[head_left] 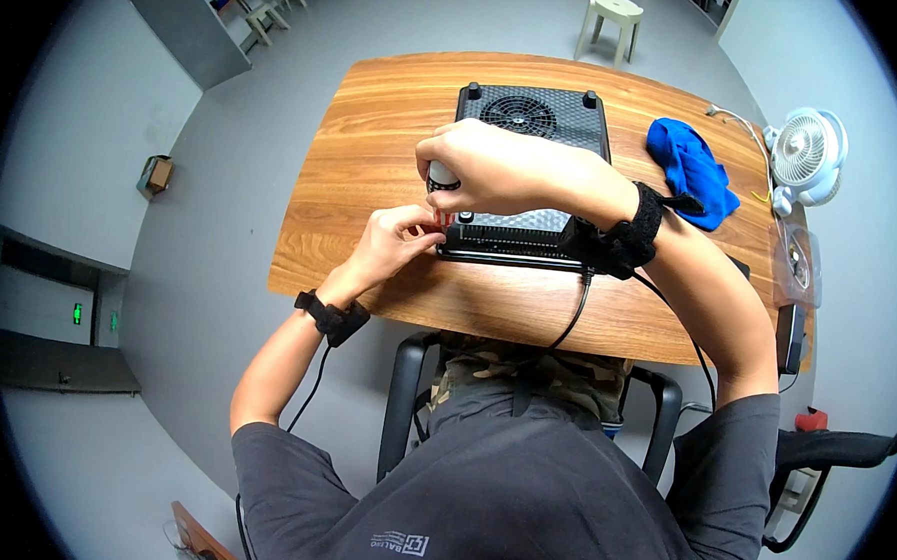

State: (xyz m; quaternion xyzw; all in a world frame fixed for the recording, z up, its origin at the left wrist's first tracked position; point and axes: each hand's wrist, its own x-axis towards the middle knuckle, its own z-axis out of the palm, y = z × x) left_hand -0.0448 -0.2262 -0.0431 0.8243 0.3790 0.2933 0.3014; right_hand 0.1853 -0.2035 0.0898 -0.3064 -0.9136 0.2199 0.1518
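A flat black appliance [581, 136], which looks like an induction cooker turned underside up, lies on the wooden table in front of me. Its round fan grille [517, 115] and stubby corner feet face upward. My right hand [463, 166] is wrapped round the handle of a screwdriver [443, 177], which shows white and black with some red lower down. The tool points down at the appliance's near left corner. At that same corner the fingers of my left hand [398, 240] are pinched together beside the tool's lower end. Whatever they hold is hidden.
A blue cloth [691, 171] lies on the table [375, 127] to the right. Beyond it stand a white fan [806, 151] and a clear plastic box [797, 265]. Black cables run from both my wristbands. A pale stool [612, 22] stands behind the table.
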